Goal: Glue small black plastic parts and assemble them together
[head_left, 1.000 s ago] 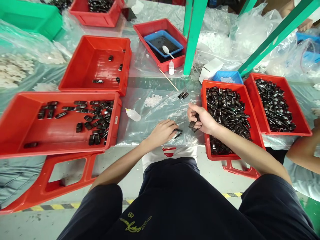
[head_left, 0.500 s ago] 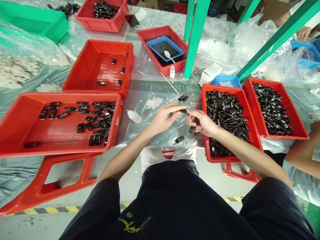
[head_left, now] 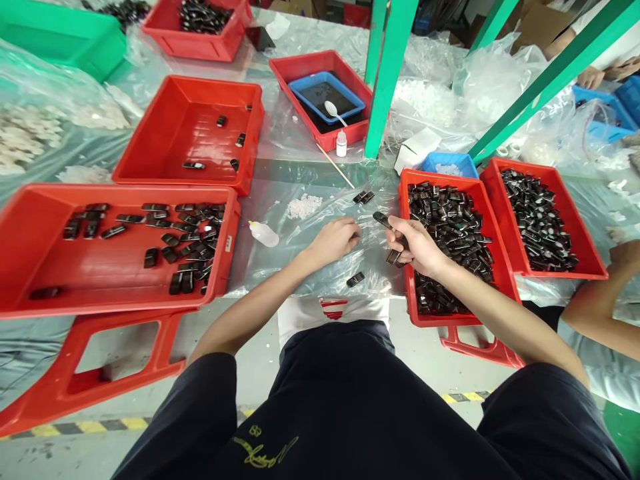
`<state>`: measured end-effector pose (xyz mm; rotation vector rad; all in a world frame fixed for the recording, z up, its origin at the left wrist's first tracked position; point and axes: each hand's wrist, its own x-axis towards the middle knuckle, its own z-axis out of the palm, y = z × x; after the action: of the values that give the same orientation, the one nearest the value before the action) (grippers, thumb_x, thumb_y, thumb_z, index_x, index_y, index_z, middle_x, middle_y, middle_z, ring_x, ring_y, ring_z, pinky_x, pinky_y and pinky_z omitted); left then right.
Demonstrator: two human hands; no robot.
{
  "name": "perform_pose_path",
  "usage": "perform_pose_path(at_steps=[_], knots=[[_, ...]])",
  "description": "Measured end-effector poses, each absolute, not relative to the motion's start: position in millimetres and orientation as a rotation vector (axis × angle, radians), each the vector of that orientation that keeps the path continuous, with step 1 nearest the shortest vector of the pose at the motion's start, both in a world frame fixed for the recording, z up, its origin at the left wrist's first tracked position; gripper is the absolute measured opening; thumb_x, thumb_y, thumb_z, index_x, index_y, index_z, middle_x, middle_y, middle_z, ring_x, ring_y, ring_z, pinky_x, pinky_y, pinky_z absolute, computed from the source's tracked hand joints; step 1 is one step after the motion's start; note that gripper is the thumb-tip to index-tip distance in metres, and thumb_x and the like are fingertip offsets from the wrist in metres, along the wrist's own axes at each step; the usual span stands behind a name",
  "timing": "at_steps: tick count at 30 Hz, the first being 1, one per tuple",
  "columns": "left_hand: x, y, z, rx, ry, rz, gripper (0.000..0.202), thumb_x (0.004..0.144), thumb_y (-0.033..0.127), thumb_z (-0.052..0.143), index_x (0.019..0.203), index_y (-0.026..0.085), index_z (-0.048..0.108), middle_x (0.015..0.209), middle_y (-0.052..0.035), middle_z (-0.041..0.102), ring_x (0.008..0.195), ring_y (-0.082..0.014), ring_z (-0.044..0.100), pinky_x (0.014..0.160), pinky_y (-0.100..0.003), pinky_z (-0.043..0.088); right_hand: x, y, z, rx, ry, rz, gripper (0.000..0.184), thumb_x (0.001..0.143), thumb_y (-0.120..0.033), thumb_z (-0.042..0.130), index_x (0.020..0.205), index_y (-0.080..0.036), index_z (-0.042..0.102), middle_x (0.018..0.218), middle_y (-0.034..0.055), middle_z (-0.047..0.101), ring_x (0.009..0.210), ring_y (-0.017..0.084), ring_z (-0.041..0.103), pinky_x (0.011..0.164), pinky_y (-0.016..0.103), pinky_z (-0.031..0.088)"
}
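Note:
My right hand (head_left: 417, 248) pinches a small glossy black piece (head_left: 382, 219) between thumb and forefinger. Another black piece (head_left: 393, 257) sits in its curled lower fingers. My left hand (head_left: 337, 239) rests low over the plastic-covered table, fingers curled inward; whatever may be in them is hidden. On the sheet in front of me lies a loose black piece (head_left: 355, 279). A pair of black pieces (head_left: 363, 197) lies farther off. To the left of my left hand are a heap of small white bits (head_left: 305, 207) and a squeeze bottle (head_left: 264, 233).
Right of my hand stands a red bin (head_left: 406, 300) full of black pieces, with a second red bin (head_left: 597, 260) beyond. A red tray (head_left: 113, 303) at left holds several more. A green post (head_left: 385, 87) rises behind. Another person's arm (head_left: 610, 307) shows at right.
My hands have parted: the left has drawn back from the black piece, fingers curling in. My right hand keeps the piece, having shifted slightly right. The view has swung a little.

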<state>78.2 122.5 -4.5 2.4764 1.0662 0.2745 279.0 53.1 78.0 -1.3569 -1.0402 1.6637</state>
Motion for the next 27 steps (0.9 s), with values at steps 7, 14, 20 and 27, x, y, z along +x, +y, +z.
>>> perform_pose_path(at_steps=[7,14,20,27], knots=[[61,115,10,1.781,0.895,0.962,0.021,0.089,0.039,0.076,0.092,0.018,0.077,0.085,-0.0045,0.079,0.072,-0.0159,0.070,0.066,-0.027,0.054,272,52,76,-1.316,-1.185,1.644,0.060,0.081,-0.072,0.076,0.062,-0.020,0.051,0.050,-0.0085,0.037,0.040,0.002,0.018,0.037,0.019,0.012],[50,108,33,1.509,0.777,1.159,0.036,0.080,0.053,0.089,0.089,0.018,0.085,0.084,-0.0058,0.079,0.060,-0.0132,0.069,0.058,-0.027,0.062,265,53,76,-1.281,-1.249,1.665,0.063,0.079,-0.076,0.076,0.062,-0.020,0.051,0.049,-0.0088,0.036,0.040,0.003,0.016,0.036,0.020,0.010],[49,102,36,1.521,0.714,1.181,0.035,0.087,0.053,0.084,0.097,0.020,0.087,0.097,-0.0090,0.082,0.075,-0.0172,0.077,0.062,-0.029,0.068,266,53,78,-1.269,-1.260,1.679,0.063,0.079,-0.075,0.076,0.061,-0.020,0.052,0.049,-0.0087,0.037,0.040,0.002,0.016,0.037,0.020,0.010],[54,99,34,1.358,0.783,1.143,0.038,0.076,0.051,0.094,0.091,0.017,0.083,0.083,-0.0067,0.083,0.074,-0.0213,0.081,0.067,-0.031,0.069,264,51,78,-1.266,-1.374,1.594,0.064,0.084,-0.076,0.071,0.059,-0.021,0.050,0.050,-0.0068,0.037,0.043,0.005,0.021,0.038,0.022,0.013]])
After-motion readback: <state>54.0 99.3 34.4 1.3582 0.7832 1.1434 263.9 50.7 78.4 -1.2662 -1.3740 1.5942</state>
